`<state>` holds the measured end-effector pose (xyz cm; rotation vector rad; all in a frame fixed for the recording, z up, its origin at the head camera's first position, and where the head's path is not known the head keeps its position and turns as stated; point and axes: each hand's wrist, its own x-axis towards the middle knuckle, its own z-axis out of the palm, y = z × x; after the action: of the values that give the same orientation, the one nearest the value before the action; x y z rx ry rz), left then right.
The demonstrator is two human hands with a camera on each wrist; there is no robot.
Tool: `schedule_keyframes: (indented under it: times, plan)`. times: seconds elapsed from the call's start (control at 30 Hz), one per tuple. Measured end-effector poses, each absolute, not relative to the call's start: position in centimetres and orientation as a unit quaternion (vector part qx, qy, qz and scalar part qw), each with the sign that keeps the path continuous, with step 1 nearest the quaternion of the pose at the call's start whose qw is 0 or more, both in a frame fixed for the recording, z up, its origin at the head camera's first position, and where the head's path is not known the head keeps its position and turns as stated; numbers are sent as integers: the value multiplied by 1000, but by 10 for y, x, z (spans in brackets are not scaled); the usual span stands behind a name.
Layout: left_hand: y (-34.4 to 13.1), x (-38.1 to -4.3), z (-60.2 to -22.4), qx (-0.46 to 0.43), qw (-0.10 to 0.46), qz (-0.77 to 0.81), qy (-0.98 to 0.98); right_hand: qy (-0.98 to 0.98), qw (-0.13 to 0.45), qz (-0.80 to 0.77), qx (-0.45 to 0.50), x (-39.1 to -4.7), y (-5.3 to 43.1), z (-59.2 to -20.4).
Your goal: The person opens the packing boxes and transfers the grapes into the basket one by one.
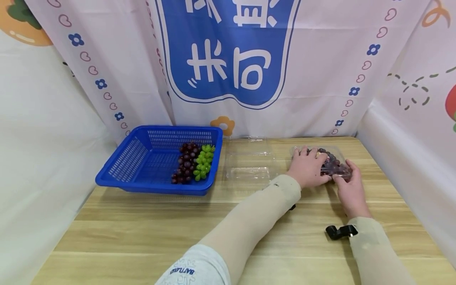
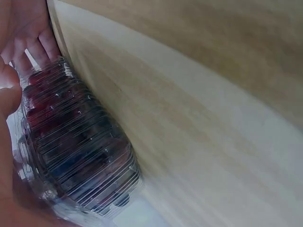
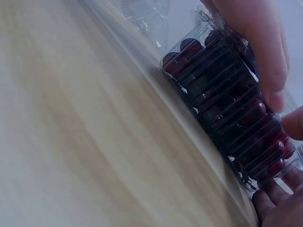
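Note:
A clear plastic clamshell box (image 1: 336, 162) filled with dark grapes (image 3: 227, 94) sits at the right back of the table, its lid over the fruit. My left hand (image 1: 308, 168) presses on the lid from the left, fingers spread across the top and thumb near the front edge. At the box's right front corner, my right hand (image 1: 352, 194) grips it, thumb on the front and fingers round the side. The left wrist view shows the ribbed wall of the box (image 2: 85, 142) close up. Whether the lid is latched cannot be seen.
A blue plastic basket (image 1: 142, 184) stands at the left, with a dark grape bunch (image 1: 186, 164) and a green grape bunch (image 1: 204, 162) along its right side. Between basket and hands lies an opened, clear clamshell box (image 1: 247, 160). Printed cloth (image 1: 320, 79) hangs behind the wooden table (image 1: 142, 237).

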<state>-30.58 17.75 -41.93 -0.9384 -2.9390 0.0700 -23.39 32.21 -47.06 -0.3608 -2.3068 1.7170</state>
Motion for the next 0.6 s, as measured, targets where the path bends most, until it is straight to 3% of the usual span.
schedule_keyframes:
  times: [0.33,0.6]
  plan:
    - [178,-305,-415,-295,18,13,-955,-787,148,581,-144,-236,320,-472]
    - [180,-301,-415,-298,22,56,-953,-776,134,598,-151,-235,319,-468]
